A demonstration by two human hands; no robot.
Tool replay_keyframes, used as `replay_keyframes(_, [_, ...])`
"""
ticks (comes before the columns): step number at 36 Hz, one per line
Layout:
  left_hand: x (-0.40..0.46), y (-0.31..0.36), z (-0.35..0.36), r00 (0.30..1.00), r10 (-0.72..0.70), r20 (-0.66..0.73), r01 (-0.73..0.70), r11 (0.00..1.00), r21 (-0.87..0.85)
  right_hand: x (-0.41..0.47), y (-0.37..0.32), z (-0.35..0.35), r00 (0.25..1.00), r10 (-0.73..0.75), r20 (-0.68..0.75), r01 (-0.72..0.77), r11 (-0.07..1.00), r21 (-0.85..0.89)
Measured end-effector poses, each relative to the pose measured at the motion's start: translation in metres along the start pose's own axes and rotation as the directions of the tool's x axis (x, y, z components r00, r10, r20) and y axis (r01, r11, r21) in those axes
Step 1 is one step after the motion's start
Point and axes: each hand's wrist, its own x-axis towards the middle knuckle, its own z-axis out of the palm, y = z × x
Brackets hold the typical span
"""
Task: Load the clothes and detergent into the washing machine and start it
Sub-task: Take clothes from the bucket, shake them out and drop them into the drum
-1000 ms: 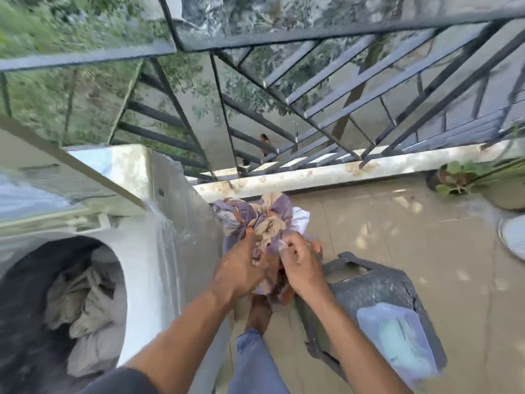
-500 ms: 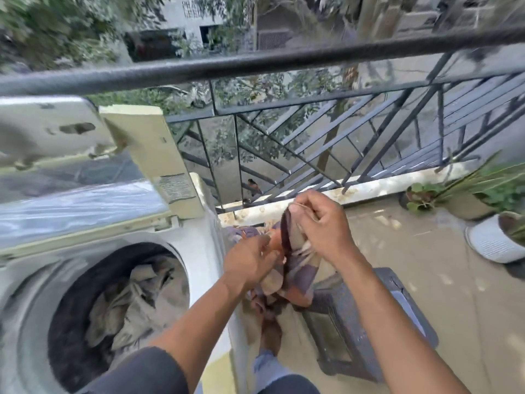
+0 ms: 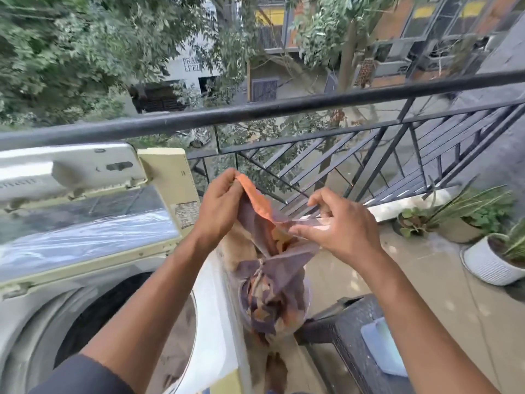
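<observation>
Cream plastic first: the washing machine (image 3: 85, 280) fills the left, lid (image 3: 85, 200) tipped up and back toward the balcony railing (image 3: 284, 109) so the drum mouth (image 3: 93, 314) stays clear for loading; a bit of laundry shows at the drum's right edge. Behind + right, 2 potted plants (image 3: 488, 251) sit on the floor. Lower right, a dark plastic stool (image 3: 341, 331) w/ a pale blue packet (image 3: 383, 348) on it, prob. the detergent, can't confirm.

The garment (image 3: 272, 280), purple w/ an orange lining, hangs in the air just right of the machine, not yet in the drum. It's held high so it drops open, I'd guess to untangle it before it goes in.

Left hand (image 3: 218, 206) is raised, wrist bent, grip pinched on the orange top edge. Right hand (image 3: 335, 223) sits a bit lower, fingers curled, grip pinching a fold of the purple cloth and drawing it rightward. Both forearms reach up and forward, elbows low.
</observation>
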Motion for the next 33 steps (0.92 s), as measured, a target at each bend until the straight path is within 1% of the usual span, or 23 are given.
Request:
replay_keyframes(3, [-0.004,0.018,-0.006,0.999,0.032,0.031,-0.03,0.997,-0.074,-0.009,0.006,0.01,1.0,-0.014,0.01,0.015,0.993,-0.119])
replay_keyframes(5, [-0.006,0.034,-0.01,0.994,0.074,0.075,-0.065,0.992,-0.112,-0.015,0.011,0.02,0.999,-0.028,-0.019,0.024,0.987,-0.162])
replay_keyframes(6, [-0.007,0.044,-0.011,0.989,0.105,0.107,-0.092,0.989,-0.118,-0.017,0.014,0.026,0.998,-0.022,-0.056,0.012,0.985,-0.17])
replay_keyframes(7, [-0.009,0.054,-0.012,0.979,0.138,0.148,-0.121,0.985,-0.12,-0.018,0.017,0.031,0.994,-0.007,-0.109,-0.011,0.986,-0.165])
replay_keyframes(9, [-0.012,0.075,-0.012,0.952,0.196,0.234,-0.171,0.977,-0.124,-0.021,0.02,0.043,0.969,0.048,-0.244,-0.073,0.993,-0.095])
replay_keyframes(10, [-0.013,0.085,-0.01,0.938,0.22,0.268,-0.191,0.973,-0.131,-0.023,0.02,0.05,0.95,0.103,-0.294,-0.12,0.992,-0.04])
replay_keyframes(11, [-0.015,0.095,-0.009,0.926,0.241,0.29,-0.206,0.967,-0.149,-0.024,0.02,0.057,0.934,0.169,-0.314,-0.172,0.985,0.018])
replay_keyframes(12, [-0.017,0.105,-0.008,0.915,0.265,0.306,-0.22,0.96,-0.176,-0.026,0.021,0.066,0.923,0.242,-0.298,-0.234,0.97,0.066])
replay_keyframes(13, [-0.019,0.115,-0.007,0.901,0.296,0.318,-0.237,0.948,-0.21,-0.027,0.023,0.075,0.914,0.32,-0.25,-0.304,0.947,0.1])
replay_keyframes(16, [-0.022,0.142,-0.011,0.874,0.373,0.313,-0.28,0.911,-0.303,-0.034,0.029,0.102,0.85,0.527,-0.017,-0.516,0.838,0.178])
replay_keyframes(18, [-0.022,0.155,-0.016,0.865,0.405,0.296,-0.291,0.885,-0.362,-0.043,0.034,0.119,0.787,0.596,0.159,-0.616,0.755,0.223])
replay_keyframes(20, [-0.022,0.161,-0.022,0.864,0.425,0.27,-0.297,0.863,-0.408,-0.053,0.036,0.134,0.734,0.624,0.268,-0.679,0.681,0.274])
replay_keyframes(23, [-0.02,0.164,-0.03,0.883,0.43,0.185,-0.311,0.834,-0.456,-0.063,0.039,0.151,0.683,0.663,0.307,-0.73,0.616,0.296])
replay_keyframes(26, [-0.014,0.155,-0.036,0.921,0.386,0.056,-0.316,0.823,-0.472,-0.064,0.038,0.153,0.616,0.719,0.322,-0.779,0.496,0.384])
replay_keyframes(28, [-0.009,0.143,-0.039,0.931,0.364,0.006,-0.323,0.833,-0.45,-0.058,0.044,0.15,0.54,0.768,0.344,-0.808,0.361,0.465])
replay_keyframes(30, [-0.005,0.127,-0.042,0.942,0.337,-0.011,-0.312,0.861,-0.401,-0.049,0.049,0.142,0.465,0.785,0.41,-0.809,0.189,0.556])
replay_keyframes(31, [-0.003,0.117,-0.044,0.952,0.307,-0.012,-0.29,0.884,-0.367,-0.045,0.052,0.138,0.443,0.787,0.429,-0.802,0.134,0.581])
replay_keyframes(32, [-0.002,0.108,-0.047,0.962,0.274,-0.02,-0.266,0.909,-0.321,-0.04,0.056,0.132,0.451,0.78,0.434,-0.793,0.127,0.596])
replay_keyframes(33, [-0.001,0.098,-0.05,0.969,0.243,-0.037,-0.244,0.934,-0.263,-0.036,0.057,0.122,0.475,0.773,0.42,-0.787,0.16,0.596])
